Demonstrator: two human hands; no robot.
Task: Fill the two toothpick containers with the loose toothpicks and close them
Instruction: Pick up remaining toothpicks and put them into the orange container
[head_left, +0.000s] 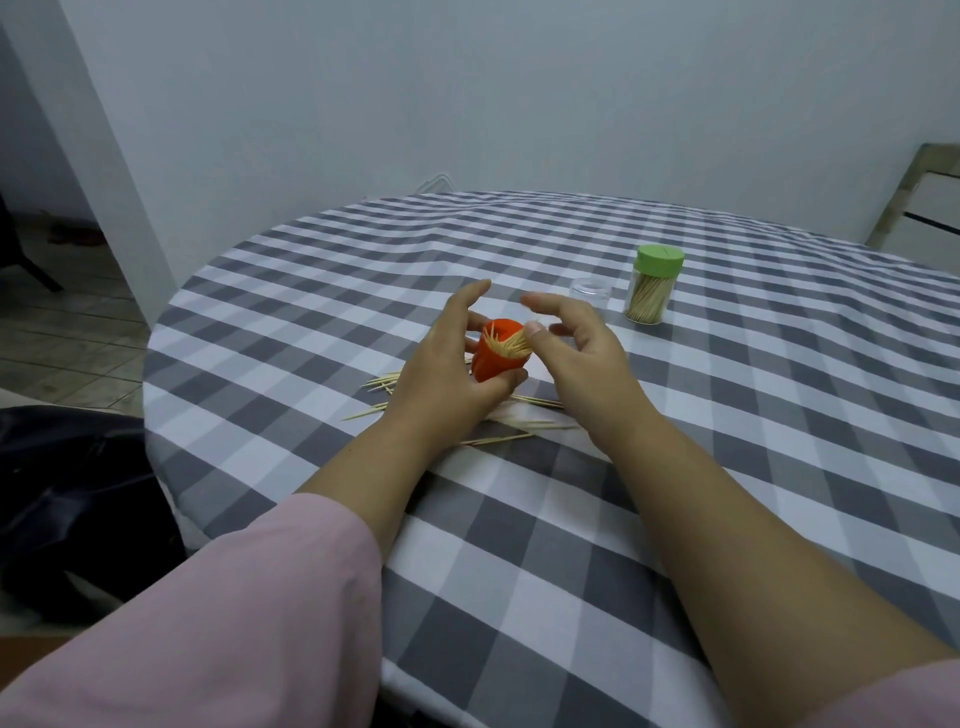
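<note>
Soft, even, cool light fills the room, a little dim. My hands (519, 364) cast only faint shadows on the bench (779, 415). No glare anywhere. The wide lens bends the bench rim and the wall edges into curves. My fingertips look slightly smeared; the near sleeve (218, 623) is soft.

Counter cloth (727, 467): grey & white check. Container (496, 358) in left grip (441, 379): orange-red, w/ pale tan toothpicks (511, 347). Beyond right grip (582, 353): clear jar (649, 296) w/ light-green lid (660, 258). Sleeve (208, 623) pale pink. Wall (467, 93) pale blue-grey.
</note>
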